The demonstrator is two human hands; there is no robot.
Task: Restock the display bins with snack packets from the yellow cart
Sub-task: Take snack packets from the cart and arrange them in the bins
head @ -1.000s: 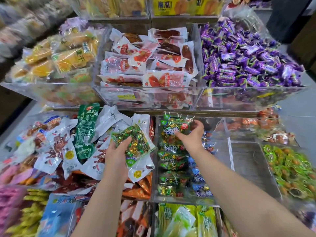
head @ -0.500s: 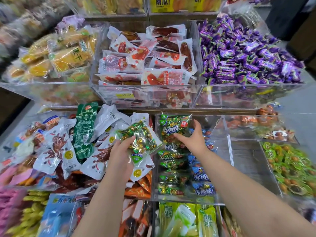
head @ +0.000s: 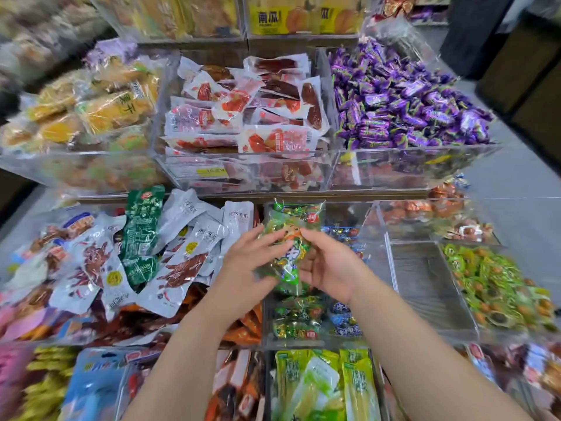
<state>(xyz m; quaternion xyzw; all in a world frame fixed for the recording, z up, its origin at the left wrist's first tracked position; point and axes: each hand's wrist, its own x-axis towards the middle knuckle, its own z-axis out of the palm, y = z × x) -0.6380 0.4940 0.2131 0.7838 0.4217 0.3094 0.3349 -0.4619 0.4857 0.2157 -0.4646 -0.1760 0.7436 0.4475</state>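
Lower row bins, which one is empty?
The bin between the green candy bags and the green-wrapped sweets: its dark floor shows bare, while theirs are covered.

bright even light | motion blur at edges | wide-angle bending | soft shadows

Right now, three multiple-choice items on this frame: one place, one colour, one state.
1. The green packet is:
A) over the clear bin of green and blue packets
B) on the top shelf
C) on the floor

2. The sweets in the upper right bin are:
A) red
B) yellow
C) purple

3. The green packet is:
A) lying loose
B) held by both hands
C) torn open

Answers:
1 A, it hangs above that bin.
2 C, purple sweets are heaped there.
3 B, the left hand and right hand grip its sides.
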